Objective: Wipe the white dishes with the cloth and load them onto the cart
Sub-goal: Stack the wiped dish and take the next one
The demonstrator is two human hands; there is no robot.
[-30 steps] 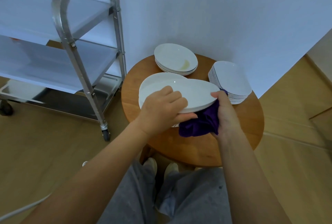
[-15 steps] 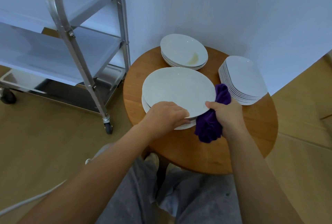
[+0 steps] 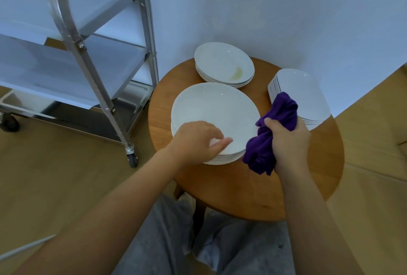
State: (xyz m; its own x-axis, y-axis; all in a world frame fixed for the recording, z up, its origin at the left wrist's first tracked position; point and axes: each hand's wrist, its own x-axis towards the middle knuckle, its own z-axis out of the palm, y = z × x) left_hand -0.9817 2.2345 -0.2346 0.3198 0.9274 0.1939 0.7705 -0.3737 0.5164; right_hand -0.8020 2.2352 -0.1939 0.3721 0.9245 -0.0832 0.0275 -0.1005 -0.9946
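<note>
A stack of large white plates [image 3: 211,111] sits on the round wooden table [image 3: 308,175]. My left hand [image 3: 196,140] holds the near rim of the top plate, thumb on its upper face. My right hand [image 3: 288,140] grips a bunched purple cloth [image 3: 271,133] just right of that stack, off the plate. Behind stands a stack of white bowls [image 3: 222,63], the top one with a yellowish smear. At the right is a stack of squarish white plates [image 3: 306,89]. The metal cart [image 3: 92,63] with white shelves stands to the left.
The blue-white wall runs behind the table and the cart. The cart's castor wheel [image 3: 132,160] rests on the wooden floor close to the table's left edge. My grey-trousered legs are under the table's near edge.
The top plate, held tilted up a second ago, now lies flat on the stack. My right hand has drawn the cloth out from under its rim to the right.
</note>
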